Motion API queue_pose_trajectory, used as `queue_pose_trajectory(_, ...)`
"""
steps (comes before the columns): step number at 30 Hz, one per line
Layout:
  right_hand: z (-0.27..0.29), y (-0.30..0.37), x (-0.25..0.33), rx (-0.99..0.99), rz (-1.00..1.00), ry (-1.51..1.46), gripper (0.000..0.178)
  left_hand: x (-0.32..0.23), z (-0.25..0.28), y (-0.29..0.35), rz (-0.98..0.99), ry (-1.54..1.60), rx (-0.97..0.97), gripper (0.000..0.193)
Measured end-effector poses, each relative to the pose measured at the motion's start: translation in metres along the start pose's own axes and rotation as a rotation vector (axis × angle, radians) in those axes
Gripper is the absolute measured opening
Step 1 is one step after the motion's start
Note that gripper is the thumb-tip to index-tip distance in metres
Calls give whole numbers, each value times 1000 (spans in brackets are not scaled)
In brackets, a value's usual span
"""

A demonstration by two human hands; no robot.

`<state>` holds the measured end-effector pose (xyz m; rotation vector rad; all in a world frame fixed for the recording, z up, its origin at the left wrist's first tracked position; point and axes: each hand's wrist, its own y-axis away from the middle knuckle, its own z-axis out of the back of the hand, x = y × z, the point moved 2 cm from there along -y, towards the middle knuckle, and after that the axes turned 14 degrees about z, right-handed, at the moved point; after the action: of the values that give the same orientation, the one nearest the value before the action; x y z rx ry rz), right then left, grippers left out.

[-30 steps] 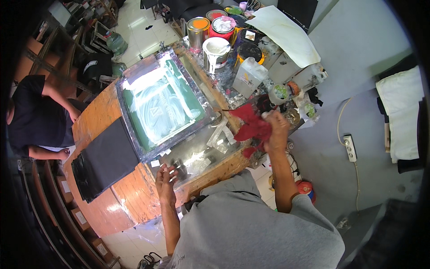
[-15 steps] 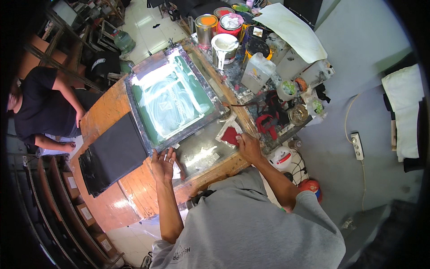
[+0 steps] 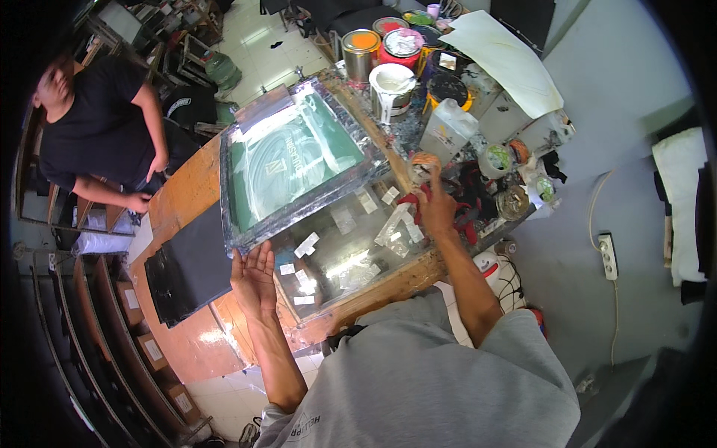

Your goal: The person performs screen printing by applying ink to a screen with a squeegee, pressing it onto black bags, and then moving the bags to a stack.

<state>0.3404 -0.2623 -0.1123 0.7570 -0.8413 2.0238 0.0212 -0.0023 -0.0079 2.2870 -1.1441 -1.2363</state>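
Judging by the pose, steadying the frame (image 3: 300,213) on one side while busy with the red cloth (image 3: 468,228) on the other. Note the left hand (image 3: 255,280) at the near left corner of the frame, palm up, with fingers slightly apart and tips against the edge rather than wrapped around it. Best to keep that support even and low, staying on the border and off the streaked green mesh (image 3: 336,153), which could smear or mark under a stray finger. Note the right hand (image 3: 437,207) at the right edge of the glass plate (image 3: 332,239), with red cloth showing on both sides of it; cannot tell whether clamped on the cloth or only resting over it. Mind the jar (image 3: 426,160) just beyond those fingers, easily knocked by a quick sweep. Watch also for the white scraps (image 3: 306,245) on the glass, nearer than the frame: probably wise to avoid trapping any beneath it. Keep the cloth well clear of the dark sheets (image 3: 196,250) to the left, in case of wet ink.
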Motion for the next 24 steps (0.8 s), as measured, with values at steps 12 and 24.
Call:
queue_pose_trajectory(12,2,94,16,214,424,535,28,-15,-22,4,-100,-32,-18,35)
queue_pose_trajectory(24,-6,65,35,486,243,335,32,-3,-14,5,-31,-52,-83,42)
